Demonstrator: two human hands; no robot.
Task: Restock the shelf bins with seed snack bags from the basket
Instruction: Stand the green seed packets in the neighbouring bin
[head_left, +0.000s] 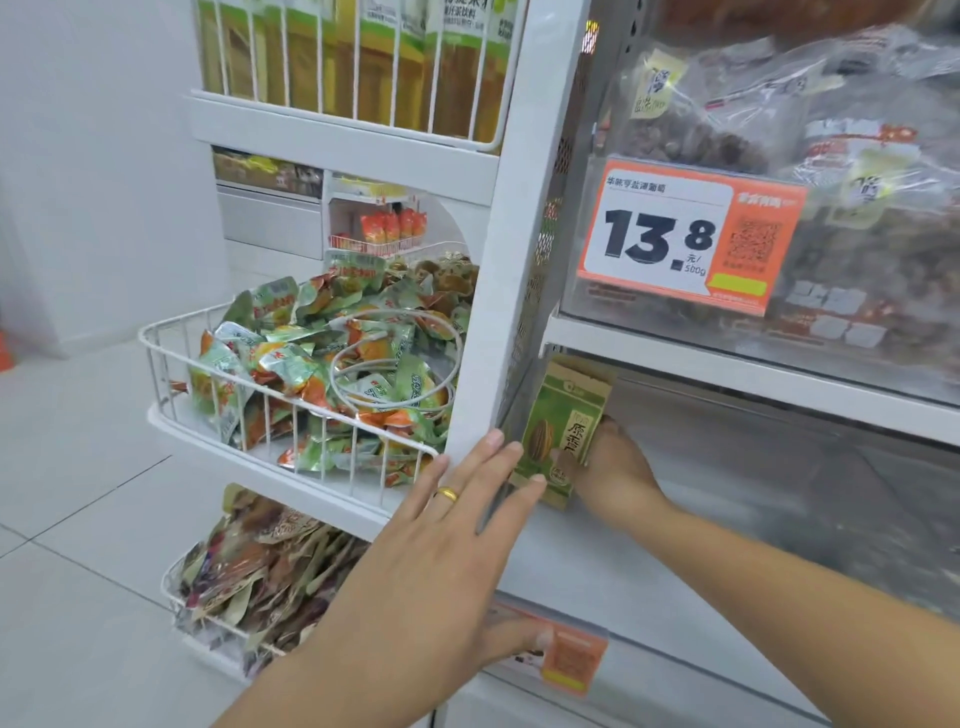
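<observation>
Seed bag (558, 431) bottom behind right hand (613, 467) thumb.

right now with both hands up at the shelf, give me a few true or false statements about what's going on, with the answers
1. The right hand grips a green seed snack bag inside the clear bin. True.
2. The left hand holds a second bag. False: it lies flat and open against the white shelf post.
3. The orange price tag reads 13.8. True.
4. The white wire basket beside the post holds only a cable. False: small snack packets fill it, with a white cable on top.
</observation>
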